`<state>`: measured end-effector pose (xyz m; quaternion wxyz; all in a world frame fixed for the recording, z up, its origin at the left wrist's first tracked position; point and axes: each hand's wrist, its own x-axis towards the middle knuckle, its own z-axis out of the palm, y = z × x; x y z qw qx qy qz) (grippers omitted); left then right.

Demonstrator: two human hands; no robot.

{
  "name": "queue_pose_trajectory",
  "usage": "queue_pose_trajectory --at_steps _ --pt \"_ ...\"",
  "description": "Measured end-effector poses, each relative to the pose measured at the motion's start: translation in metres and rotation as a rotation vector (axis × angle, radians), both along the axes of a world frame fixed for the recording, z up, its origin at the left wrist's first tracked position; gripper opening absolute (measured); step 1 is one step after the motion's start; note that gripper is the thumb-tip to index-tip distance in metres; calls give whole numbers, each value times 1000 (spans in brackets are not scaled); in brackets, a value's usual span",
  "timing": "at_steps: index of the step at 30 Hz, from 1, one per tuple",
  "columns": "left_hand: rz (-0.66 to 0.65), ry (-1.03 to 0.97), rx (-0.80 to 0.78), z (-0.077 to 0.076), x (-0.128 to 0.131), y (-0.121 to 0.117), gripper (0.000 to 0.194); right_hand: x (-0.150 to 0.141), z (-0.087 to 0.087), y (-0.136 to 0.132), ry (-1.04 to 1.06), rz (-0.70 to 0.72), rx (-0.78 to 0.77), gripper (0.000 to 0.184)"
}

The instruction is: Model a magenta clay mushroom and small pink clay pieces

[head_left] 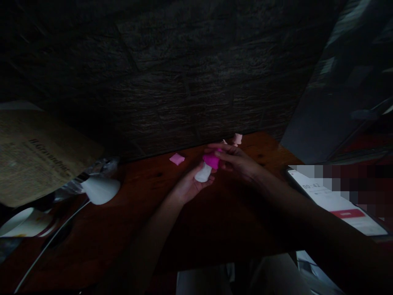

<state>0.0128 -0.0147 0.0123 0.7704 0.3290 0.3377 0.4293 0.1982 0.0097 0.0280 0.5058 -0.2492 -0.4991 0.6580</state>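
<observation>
My left hand [186, 187] is closed around a short, smooth white piece [202, 173] that looks like modelling clay, held tilted above the wooden table. A bright magenta lump [211, 159] covers its upper end like a cap. My right hand [238, 162] comes in from the right, its fingers curled over the magenta lump and pressing against it. Left of the hands lies a flat pink square [177, 159] with pointed corners. Just behind my right hand is a pale pink piece [237, 139], partly hidden at its base.
Dark stone-patterned wall rises behind the wooden table [144, 200]. At left are a brown printed package [33, 151], a white cone-shaped object [101, 189] with a cable, and a tipped white cup [26, 223]. A lit phone [334, 200] showing a timer is at right.
</observation>
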Motion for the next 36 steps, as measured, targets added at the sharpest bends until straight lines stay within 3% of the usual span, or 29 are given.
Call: queue_pose_trajectory --at_steps 7,15,21,24,30,36 --pt "45 -12 2 3 3 -2 14 0 1 -3 10 65 60 34" --pt "-46 46 39 0 2 -1 27 0 1 -3 -37 76 68 33" --pt "194 237 311 -7 5 3 27 -3 -3 3 -69 -121 -44 31" --pt "159 291 364 -7 5 2 28 -3 -4 3 -95 -129 -58 28" --pt "116 135 267 -5 6 -1 30 6 3 3 -12 -16 -73 36" --pt "56 141 261 -5 5 -2 35 5 0 5 -1 -34 -93 32"
